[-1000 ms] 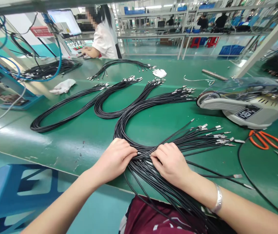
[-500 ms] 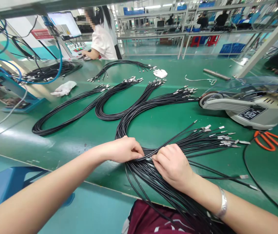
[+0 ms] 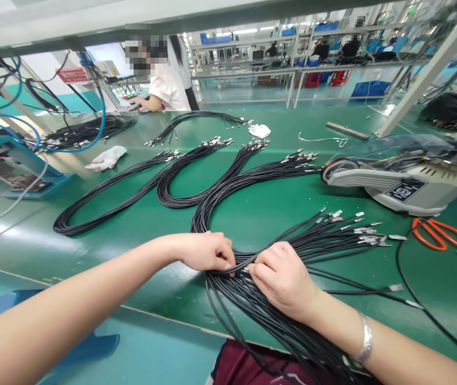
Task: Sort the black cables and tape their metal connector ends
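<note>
A thick bundle of black cables (image 3: 248,299) with silvery connector ends lies folded at the front of the green table. My left hand (image 3: 208,252) is closed around some of these cables near the fold. Close to its right, my right hand (image 3: 282,275) pinches cables from the same bundle, fingers bent. A small pale tip shows between the hands, too small to name. Part of the bundle fans right toward tagged ends (image 3: 368,235); another part hangs over the front edge. Another curved cable bundle (image 3: 248,182) lies just behind my left hand.
Further cable bundles (image 3: 108,187) lie behind on the green table (image 3: 276,208). On the right are a tape dispenser-like grey machine (image 3: 408,176) and orange-handled scissors (image 3: 442,234). White gloves (image 3: 108,159) lie at the back left. A person (image 3: 168,85) works beyond the table.
The view has tilted up a little, so the table appears lower. Both hands stay on the cables in nearly the same place, with only slight finger movement.
</note>
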A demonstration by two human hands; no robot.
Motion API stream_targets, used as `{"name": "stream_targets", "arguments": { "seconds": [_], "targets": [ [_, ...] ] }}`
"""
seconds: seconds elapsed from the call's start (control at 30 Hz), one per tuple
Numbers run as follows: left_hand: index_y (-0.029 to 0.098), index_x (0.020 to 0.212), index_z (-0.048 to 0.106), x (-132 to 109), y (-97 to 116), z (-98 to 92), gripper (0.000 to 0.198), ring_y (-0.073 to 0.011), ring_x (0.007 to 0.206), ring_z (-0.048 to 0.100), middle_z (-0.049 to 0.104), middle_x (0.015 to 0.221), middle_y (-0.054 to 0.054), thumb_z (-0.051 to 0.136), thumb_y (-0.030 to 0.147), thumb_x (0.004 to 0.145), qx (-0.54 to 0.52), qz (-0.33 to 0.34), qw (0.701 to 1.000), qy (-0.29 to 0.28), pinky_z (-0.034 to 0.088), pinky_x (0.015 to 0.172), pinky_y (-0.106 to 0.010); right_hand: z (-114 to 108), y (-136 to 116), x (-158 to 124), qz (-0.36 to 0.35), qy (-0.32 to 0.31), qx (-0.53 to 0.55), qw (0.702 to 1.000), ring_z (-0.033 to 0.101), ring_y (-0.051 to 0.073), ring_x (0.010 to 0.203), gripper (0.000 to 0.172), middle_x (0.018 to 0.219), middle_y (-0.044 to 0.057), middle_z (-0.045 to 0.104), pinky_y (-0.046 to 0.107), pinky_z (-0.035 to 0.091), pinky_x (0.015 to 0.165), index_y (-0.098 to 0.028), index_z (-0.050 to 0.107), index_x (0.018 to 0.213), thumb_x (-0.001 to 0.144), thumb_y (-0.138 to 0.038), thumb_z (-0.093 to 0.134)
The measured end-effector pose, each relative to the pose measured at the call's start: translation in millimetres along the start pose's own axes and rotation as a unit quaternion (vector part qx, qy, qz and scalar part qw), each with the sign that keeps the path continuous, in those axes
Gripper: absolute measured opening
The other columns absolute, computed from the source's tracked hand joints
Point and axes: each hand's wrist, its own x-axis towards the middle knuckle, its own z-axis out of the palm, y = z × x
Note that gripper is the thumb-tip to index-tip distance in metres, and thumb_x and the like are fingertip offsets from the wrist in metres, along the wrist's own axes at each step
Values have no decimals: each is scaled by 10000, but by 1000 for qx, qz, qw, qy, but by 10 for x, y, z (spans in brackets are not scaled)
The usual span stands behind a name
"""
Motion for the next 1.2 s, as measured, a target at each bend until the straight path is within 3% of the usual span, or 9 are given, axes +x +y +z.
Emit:
{"name": "stream_targets", "arguments": {
  "seconds": [0.1, 0.3, 0.4, 0.57, 0.63, 0.77, 0.97, 1.1, 1.2],
  "targets": [
    [275, 794, 717, -29, -35, -36, 172, -152, 836, 526, 626, 799, 3, 557, 222, 827, 23, -9, 1000, 4, 361, 757, -223, -23, 4, -27, 3, -8, 0, 1000, 422, 152, 682, 149, 687, 13, 574, 338, 330, 718, -177, 579, 743, 880, -188, 520],
    [290, 690, 713, -221, -169, -76, 192, -187, 806, 467, 569, 720, -16, 578, 271, 824, 141, -70, 984, 89, 322, 748, -293, -1, -12, -72, 1, -33, 8, 999, 404, 145, 657, 170, 662, 10, 556, 335, 322, 716, -171, 568, 712, 873, -160, 515],
    [277, 704, 709, -326, -219, 1, 232, -193, 799, 457, 549, 719, -25, 530, 272, 851, 159, -63, 976, 135, 347, 755, -316, 39, -34, -79, 9, -54, 15, 998, 415, 151, 661, 192, 661, 17, 553, 338, 321, 712, -166, 558, 682, 868, -163, 512],
    [232, 1027, 625, -529, -384, 372, 259, -185, 958, 490, 589, 963, -45, 391, 213, 917, 78, -71, 933, 345, 424, 853, -331, -111, -86, -26, 57, -83, 52, 994, 489, 166, 705, 144, 696, 25, 597, 346, 322, 732, -174, 622, 765, 873, -224, 540],
    [221, 1066, 604, -573, -431, 558, 246, -193, 1024, 484, 584, 1043, -62, 416, 199, 909, 78, -63, 913, 395, 426, 899, -361, -213, -118, 84, 69, -81, 70, 992, 515, 171, 725, 145, 720, 27, 619, 348, 326, 742, -184, 643, 810, 877, -272, 549],
    [241, 1078, 609, -544, -399, 797, 251, -211, 1117, 466, 593, 1131, -66, 459, 171, 890, 81, -16, 907, 413, 411, 955, -407, -181, -201, 446, 76, -114, 75, 988, 552, 182, 790, 176, 832, 50, 651, 327, 360, 736, -189, 646, 911, 909, -235, 476],
    [210, 1020, 583, -498, -336, 850, 177, -192, 1042, 495, 638, 1042, -49, 491, 164, 875, 82, -20, 902, 423, 388, 936, -399, 186, -329, 781, 137, -247, 55, 958, 634, 206, 738, 155, 780, 65, 677, 306, 424, 656, -183, 650, 776, 843, -239, 522],
    [192, 883, 572, -462, -343, 834, 96, -174, 948, 507, 629, 925, -39, 481, 162, 872, 62, -11, 897, 437, 378, 935, -388, 207, -349, 801, 125, -256, 38, 958, 648, 211, 709, 97, 773, 72, 682, 299, 420, 618, -170, 643, 779, 800, -192, 551],
    [189, 857, 565, -434, -342, 784, 93, -169, 879, 506, 608, 833, -31, 475, 167, 873, 54, -20, 889, 454, 379, 929, -392, 228, -333, 796, 168, -203, 34, 964, 639, 197, 686, 103, 747, 62, 675, 292, 413, 621, -167, 625, 737, 785, -168, 534]
  ]
}}
